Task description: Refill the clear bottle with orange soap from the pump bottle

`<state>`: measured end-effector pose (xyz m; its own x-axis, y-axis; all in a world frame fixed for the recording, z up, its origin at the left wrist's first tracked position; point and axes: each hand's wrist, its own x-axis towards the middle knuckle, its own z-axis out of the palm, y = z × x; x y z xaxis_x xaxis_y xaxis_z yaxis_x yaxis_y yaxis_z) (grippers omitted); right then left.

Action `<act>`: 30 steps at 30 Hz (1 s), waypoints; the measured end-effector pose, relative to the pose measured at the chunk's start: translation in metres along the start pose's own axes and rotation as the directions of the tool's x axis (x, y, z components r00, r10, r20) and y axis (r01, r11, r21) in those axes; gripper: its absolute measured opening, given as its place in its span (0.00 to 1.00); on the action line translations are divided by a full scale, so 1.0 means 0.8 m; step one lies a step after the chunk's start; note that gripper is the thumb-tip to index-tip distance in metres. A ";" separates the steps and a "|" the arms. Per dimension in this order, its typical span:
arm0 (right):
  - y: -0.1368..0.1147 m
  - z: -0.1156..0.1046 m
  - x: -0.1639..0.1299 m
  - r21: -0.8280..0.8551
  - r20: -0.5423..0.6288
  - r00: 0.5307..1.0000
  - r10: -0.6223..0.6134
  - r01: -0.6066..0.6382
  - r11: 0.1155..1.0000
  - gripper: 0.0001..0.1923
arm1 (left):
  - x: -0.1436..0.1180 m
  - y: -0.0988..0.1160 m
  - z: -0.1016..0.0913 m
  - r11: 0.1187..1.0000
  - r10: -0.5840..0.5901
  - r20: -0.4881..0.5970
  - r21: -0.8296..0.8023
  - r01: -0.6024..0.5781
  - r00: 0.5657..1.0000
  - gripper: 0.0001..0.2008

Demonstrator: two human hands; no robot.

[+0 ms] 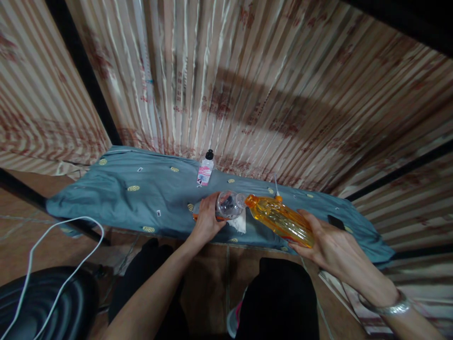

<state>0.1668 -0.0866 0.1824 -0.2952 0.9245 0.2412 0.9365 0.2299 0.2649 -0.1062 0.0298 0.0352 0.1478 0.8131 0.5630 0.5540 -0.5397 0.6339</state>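
My left hand (pixel 207 218) is wrapped round a clear plastic bottle (pixel 229 205), tipped on its side with its mouth toward the right. In my right hand (pixel 327 241) is a bottle of amber-yellow liquid (pixel 279 219), tilted so that its orange neck meets the clear bottle's mouth. The liquid lies along the tilted bottle; whether any flows across cannot be made out. A white tissue (pixel 239 224) lies beneath the clear bottle. Behind the amber bottle sits an orange pump top (pixel 278 198) with a clear tube pointing up.
A black-capped bottle with a pink label (pixel 205 171) stands on the blue cloth-covered bench (pixel 116 189). A dark flat object (pixel 335 222) lies at its right. Black frame bars and a striped curtain (pixel 198 85) surround it. At lower left are a white cable (pixel 63 219) and black stool (pixel 46 302).
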 end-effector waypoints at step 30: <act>0.008 -0.003 -0.002 -0.043 0.009 0.998 -0.055 0.055 0.998 0.33 | 0.001 0.004 -0.004 1.000 -0.021 0.020 -0.006 0.021 1.000 0.39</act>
<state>0.1731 -0.0875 0.1863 -0.3446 0.9131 0.2179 0.9098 0.2676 0.3174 -0.1068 0.0281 0.0394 0.1525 0.8283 0.5392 0.5516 -0.5240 0.6489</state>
